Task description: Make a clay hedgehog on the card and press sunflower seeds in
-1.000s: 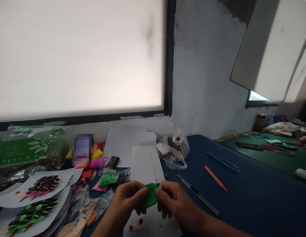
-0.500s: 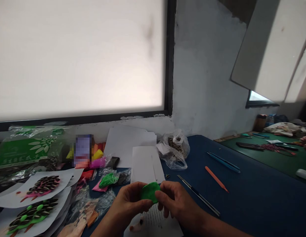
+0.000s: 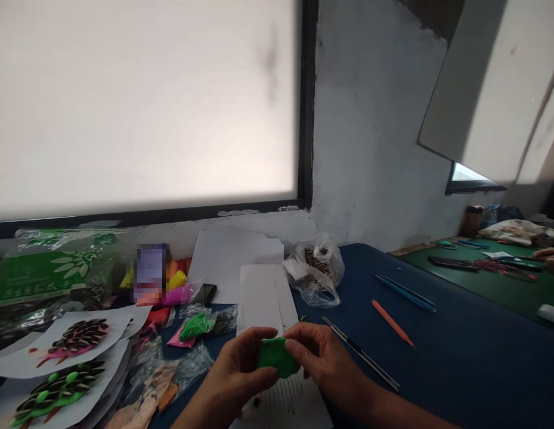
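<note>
A flattened piece of green modelling clay (image 3: pixel 279 358) is pinched between my two hands. My left hand (image 3: pixel 241 363) grips its left edge with thumb and fingers. On the right side, my right hand (image 3: pixel 321 356) has its thumb and index finger on the clay's upper right edge. Below them lies a white sheet (image 3: pixel 303 408) with rows of dark pencil-like strokes and a dark dot, partly covered by my hands. To the left, finished hedgehog pictures of clay and sunflower seeds, one pink (image 3: pixel 82 339) and one green (image 3: pixel 62 390), rest on stacked paper.
Bags of coloured clay (image 3: pixel 196 326) and a seed package (image 3: pixel 53 262) crowd the left. Blank paper (image 3: pixel 259 292) and a plastic bag of small brown pieces (image 3: pixel 319 265) stand behind. Right are tweezers (image 3: pixel 404 293), an orange tool (image 3: pixel 393 325) and a craft knife (image 3: pixel 361 353). A co-worker's hand (image 3: pixel 549 256) shows far right.
The clay has moved slightly down and right, and its top edge now tilts toward me. My right fingers have shifted up along its edge. More of the sheet's lower left is covered.
</note>
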Action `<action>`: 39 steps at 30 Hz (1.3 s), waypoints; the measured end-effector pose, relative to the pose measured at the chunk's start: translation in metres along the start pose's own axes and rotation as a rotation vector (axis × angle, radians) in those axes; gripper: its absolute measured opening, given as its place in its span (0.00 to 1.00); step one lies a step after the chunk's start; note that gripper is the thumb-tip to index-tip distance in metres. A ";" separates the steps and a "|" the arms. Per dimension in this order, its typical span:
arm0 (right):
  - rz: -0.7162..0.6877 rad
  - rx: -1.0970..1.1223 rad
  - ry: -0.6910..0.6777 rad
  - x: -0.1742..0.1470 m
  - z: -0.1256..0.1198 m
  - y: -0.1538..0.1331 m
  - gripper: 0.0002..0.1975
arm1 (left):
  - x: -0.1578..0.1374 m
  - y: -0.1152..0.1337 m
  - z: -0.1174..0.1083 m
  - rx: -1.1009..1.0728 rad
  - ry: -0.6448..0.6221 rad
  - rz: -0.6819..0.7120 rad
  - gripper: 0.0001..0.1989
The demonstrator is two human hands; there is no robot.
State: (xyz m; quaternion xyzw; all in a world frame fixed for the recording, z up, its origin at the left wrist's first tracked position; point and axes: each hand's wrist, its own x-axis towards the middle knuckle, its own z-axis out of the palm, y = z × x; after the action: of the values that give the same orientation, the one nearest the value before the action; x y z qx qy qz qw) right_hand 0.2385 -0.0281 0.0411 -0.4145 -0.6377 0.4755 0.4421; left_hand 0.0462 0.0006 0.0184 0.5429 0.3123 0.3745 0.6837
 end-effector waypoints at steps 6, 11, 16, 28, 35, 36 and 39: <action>-0.029 0.013 -0.004 -0.003 0.003 -0.001 0.18 | -0.003 0.009 0.004 0.151 0.081 -0.024 0.28; -0.066 0.039 -0.047 -0.003 0.004 0.000 0.15 | -0.005 0.012 0.005 0.166 0.094 -0.027 0.28; -0.066 -0.025 0.014 -0.002 0.003 0.002 0.16 | -0.008 0.018 0.010 0.142 0.139 -0.062 0.28; -0.219 -0.248 0.000 -0.005 0.000 -0.001 0.12 | -0.002 0.004 0.006 0.037 0.051 -0.059 0.23; -0.347 -0.268 -0.075 -0.006 0.003 0.001 0.14 | -0.001 0.003 0.009 0.025 0.070 -0.101 0.23; -0.366 -0.264 -0.078 -0.007 0.004 0.002 0.15 | -0.001 0.002 0.008 0.018 0.061 -0.102 0.23; -0.432 -0.266 -0.093 -0.009 0.004 0.002 0.15 | 0.001 -0.003 0.007 -0.008 0.016 -0.092 0.23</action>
State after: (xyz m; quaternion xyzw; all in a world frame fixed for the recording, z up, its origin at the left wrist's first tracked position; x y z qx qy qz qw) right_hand 0.2373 -0.0370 0.0371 -0.3008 -0.7881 0.3005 0.4450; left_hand 0.0532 -0.0020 0.0167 0.5225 0.3407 0.3481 0.6998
